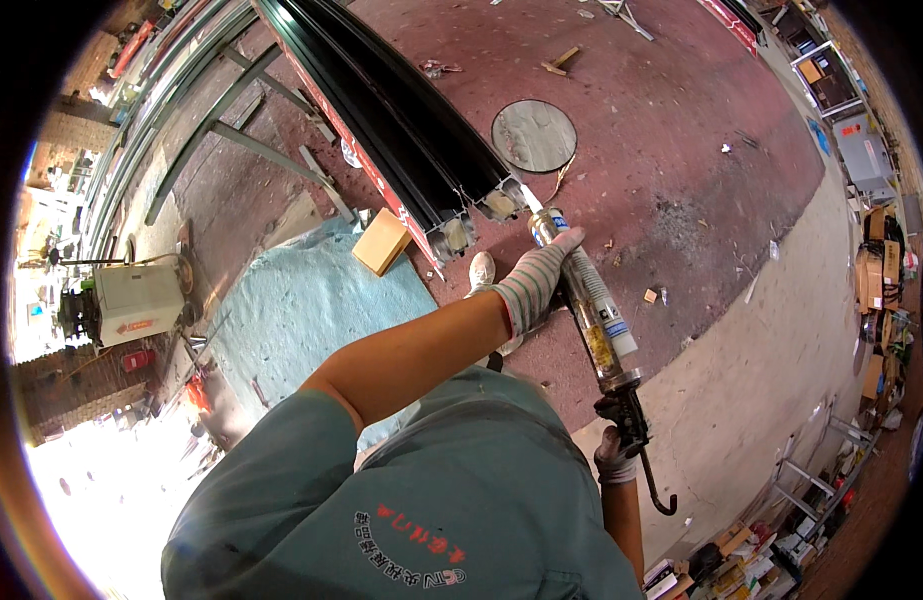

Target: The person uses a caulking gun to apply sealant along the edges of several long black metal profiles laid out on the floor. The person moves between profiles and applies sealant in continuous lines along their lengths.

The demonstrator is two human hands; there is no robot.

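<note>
My left hand, in a striped fabric glove, is wrapped around the front part of a caulking gun loaded with a white sealant tube. My right hand, gloved and partly hidden, grips the black handle at the gun's rear, from which a hooked rod sticks out. The white nozzle points at the cut end of a black aluminium profile; whether it touches cannot be made out. Pale filler blocks show inside the profile ends.
A cardboard box stands beneath the profiles beside a light-blue sheet. A round cover lies in the red floor. Metal racks and a machine are on the left; boxes and a ladder line the right.
</note>
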